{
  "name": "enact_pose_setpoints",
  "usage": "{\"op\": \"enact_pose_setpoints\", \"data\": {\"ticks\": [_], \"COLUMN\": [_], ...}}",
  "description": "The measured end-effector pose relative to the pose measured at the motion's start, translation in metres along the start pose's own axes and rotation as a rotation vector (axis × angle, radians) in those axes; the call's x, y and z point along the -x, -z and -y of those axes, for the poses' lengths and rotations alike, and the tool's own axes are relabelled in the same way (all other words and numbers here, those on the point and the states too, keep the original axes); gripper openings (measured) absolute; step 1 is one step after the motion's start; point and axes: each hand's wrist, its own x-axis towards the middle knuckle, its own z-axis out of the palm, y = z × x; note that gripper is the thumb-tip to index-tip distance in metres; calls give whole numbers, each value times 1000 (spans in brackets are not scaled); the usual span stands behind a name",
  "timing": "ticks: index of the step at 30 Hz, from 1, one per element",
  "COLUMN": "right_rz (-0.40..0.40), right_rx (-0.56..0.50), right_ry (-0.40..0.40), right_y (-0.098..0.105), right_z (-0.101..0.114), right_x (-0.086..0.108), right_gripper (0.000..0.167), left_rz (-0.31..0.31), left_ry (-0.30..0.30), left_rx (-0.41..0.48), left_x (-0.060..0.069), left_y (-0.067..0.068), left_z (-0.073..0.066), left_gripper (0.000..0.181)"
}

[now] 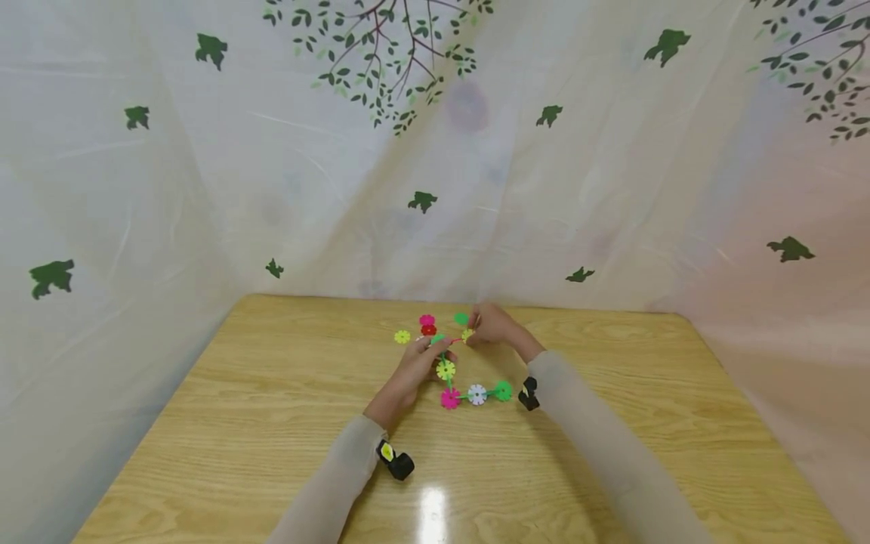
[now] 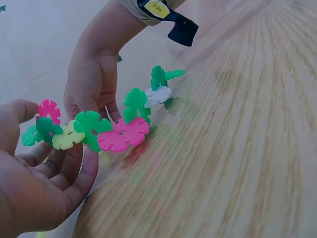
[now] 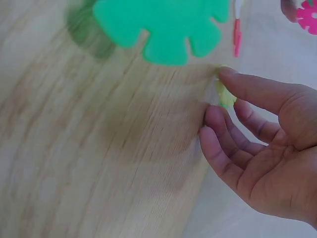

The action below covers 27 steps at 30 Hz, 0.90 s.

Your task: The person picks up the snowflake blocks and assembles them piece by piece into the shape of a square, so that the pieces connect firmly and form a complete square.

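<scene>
A chain of notched flower-shaped plastic discs is joined edge to edge, with a yellow disc, a pink disc, a white disc and a green end disc. The left hand holds the chain near its far bend; in the left wrist view its thumb and fingers curl round the green and pink pieces. At the far right of the chain, the right hand pinches a small yellow disc between thumb and fingers. A large green disc looms close to the right wrist camera.
Beyond the left hand are a yellow disc, a pink disc and a red disc. Another green disc is beside the right hand. The wooden table meets a printed curtain at its far edge.
</scene>
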Motion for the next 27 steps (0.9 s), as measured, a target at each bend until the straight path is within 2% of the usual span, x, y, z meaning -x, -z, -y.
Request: {"op": "enact_pose_setpoints", "data": {"ticks": [4,8,12,18,23,27], "right_rz": [54,64,44,-15,-62,-66], "right_rx": [-152,-272,-366,-509,-588,-633], "right_ry": [-11,17,56,68,72,76], "right_y": [2,3,4,1,-2,-5], "right_z": [-6,-10,-10,-6,-3,-4], "right_x": [6,16,30,45,50,50], "right_gripper": [18,15,24,31,32,33], "left_rz": [-8,-10,-14,-22,-20,-16], "left_ry": [7,5,2,-6,-12,-21], "left_rx": [-10,-23,-21,-33,-29,-28], "left_x": [-1,-2,-2,-1,1,0], "left_y": [0,-1,-1,0,1,1], "left_z": [1,2,2,0,-1,0], "left_gripper": [39,39,39,41,42,41]}}
